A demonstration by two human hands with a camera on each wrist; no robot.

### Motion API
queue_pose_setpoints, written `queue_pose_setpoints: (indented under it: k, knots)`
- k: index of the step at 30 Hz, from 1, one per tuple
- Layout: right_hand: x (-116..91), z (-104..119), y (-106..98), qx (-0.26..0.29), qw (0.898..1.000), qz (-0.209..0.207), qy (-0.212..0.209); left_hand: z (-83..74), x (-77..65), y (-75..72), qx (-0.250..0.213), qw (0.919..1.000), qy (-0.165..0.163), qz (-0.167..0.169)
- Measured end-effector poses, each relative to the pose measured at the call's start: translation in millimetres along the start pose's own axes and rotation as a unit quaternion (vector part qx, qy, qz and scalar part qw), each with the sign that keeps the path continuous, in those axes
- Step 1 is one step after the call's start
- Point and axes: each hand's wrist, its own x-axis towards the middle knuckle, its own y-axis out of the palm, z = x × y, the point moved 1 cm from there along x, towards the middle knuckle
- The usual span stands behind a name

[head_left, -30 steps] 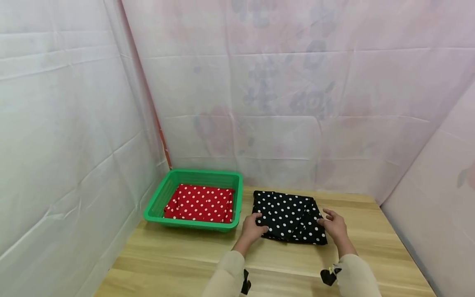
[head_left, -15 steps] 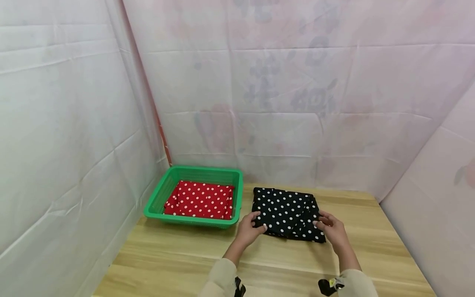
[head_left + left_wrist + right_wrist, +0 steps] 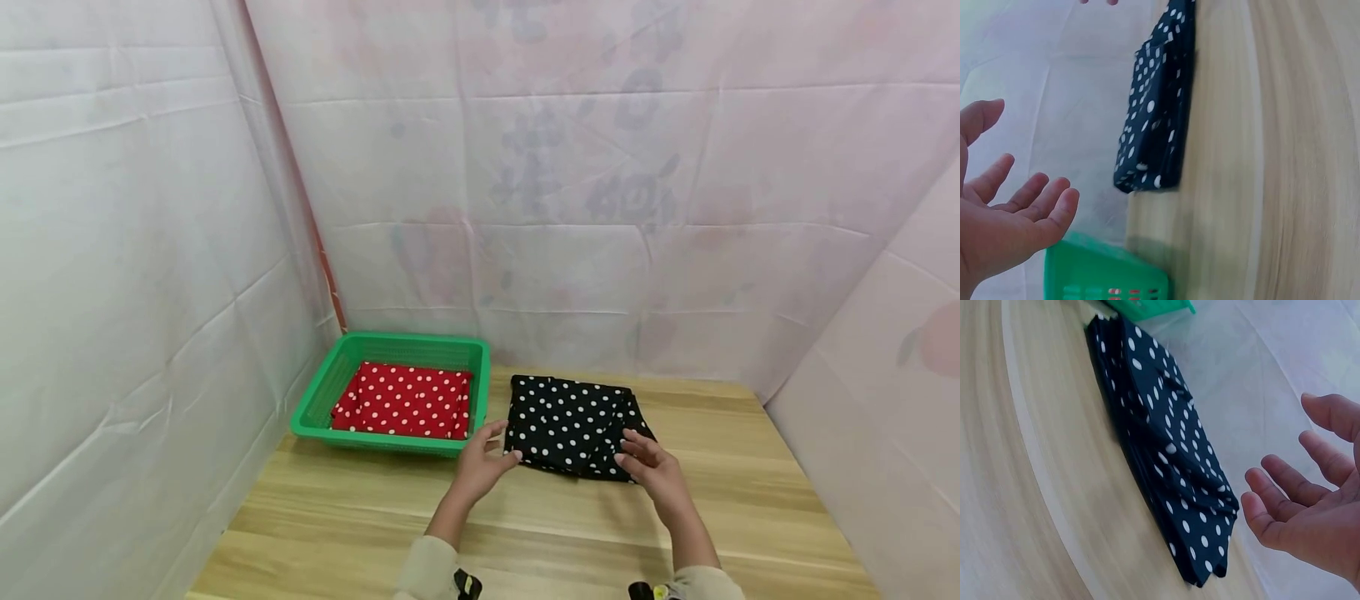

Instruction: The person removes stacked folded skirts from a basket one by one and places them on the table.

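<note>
A folded black cloth point(image 3: 566, 425) with white polka dots lies flat on the wooden table, its right part creased. My left hand point(image 3: 477, 468) hovers by its near left corner with the fingers spread. Past the near right corner, my right hand point(image 3: 657, 477) is raised and overlaps the cloth's edge in the head view. Both wrist views show air between the hands and the cloth: the left hand point(image 3: 1022, 219) has relaxed fingers, and the right hand point(image 3: 1310, 494) has loosely bent fingers. To the left, a folded red cloth point(image 3: 408, 402) with white dots lies in a green basket point(image 3: 315, 408).
The wooden table point(image 3: 555, 533) reaches to pale curtain walls at the back point(image 3: 555, 275) and left point(image 3: 150, 333). The basket stands in the back left corner, close to my left hand. Another curtain panel point(image 3: 900, 417) borders the right side.
Both hands have come off the black cloth's edges and drawn back toward me, the left one also shifting left. The black cloth stays in place. The head view has tilted slightly.
</note>
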Motion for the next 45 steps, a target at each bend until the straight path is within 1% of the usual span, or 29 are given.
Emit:
queue_pose_setpoints:
  k: [7,12,14,16,19,21,22,24,29,32,36,41,43,45]
  knots:
    - [-4.9,3.9,20.3,0.031,0.999,0.01,-0.004,0.1,-6.6,-19.8,-0.009,0.9998,0.018,-0.006]
    - [-3.9,8.8,34.3,0.047,0.999,0.014,-0.014,-3.7,-10.8,-33.8,-0.001,0.9995,0.026,-0.016]
    - [-3.5,9.9,40.4,0.051,0.998,0.017,-0.017,-10.1,-14.8,-39.2,-0.001,0.9993,0.031,-0.02]
    - [-3.3,10.9,46.3,0.051,0.998,0.016,-0.021,-20.1,-20.0,-44.7,-0.001,0.999,0.038,-0.025]
    - [-2.6,13.3,54.8,0.055,0.998,0.015,-0.031,-34.4,-26.9,-52.4,0.005,0.9986,0.039,-0.034]
    - [-2.3,15.4,59.7,0.065,0.997,0.019,-0.038,-38.1,-28.8,-57.2,0.011,0.9984,0.037,-0.04]
    - [-2.1,16.8,62.1,0.071,0.996,0.022,-0.039,-37.7,-29.0,-59.6,0.013,0.9983,0.036,-0.043]
    - [-1.0,19.1,66.5,0.083,0.995,0.029,-0.042,-32.1,-27.2,-64.1,0.012,0.9981,0.035,-0.05]
    - [1.5,24.9,77.4,0.089,0.994,0.035,-0.052,-6.3,-17.6,-77.7,0.018,0.9971,0.035,-0.064]
    - [3.5,27.9,84.7,0.087,0.994,0.038,-0.058,1.7,-14.4,-87.3,0.026,0.9962,0.035,-0.076]
    - [7.9,32.3,94.8,0.088,0.992,0.056,-0.065,0.4,-14.5,-99.9,0.032,0.9943,0.04,-0.093]
    - [14.0,37.6,106.8,0.081,0.99,0.086,-0.082,-18.2,-21.7,-111.4,0.044,0.9932,0.048,-0.097]
    - [16.2,40.4,111.7,0.072,0.989,0.092,-0.09,-19.0,-22.1,-116.6,0.056,0.9921,0.05,-0.101]
    - [18.8,43.2,116.9,0.063,0.988,0.097,-0.098,-12.8,-19.4,-122.5,0.059,0.9913,0.05,-0.107]
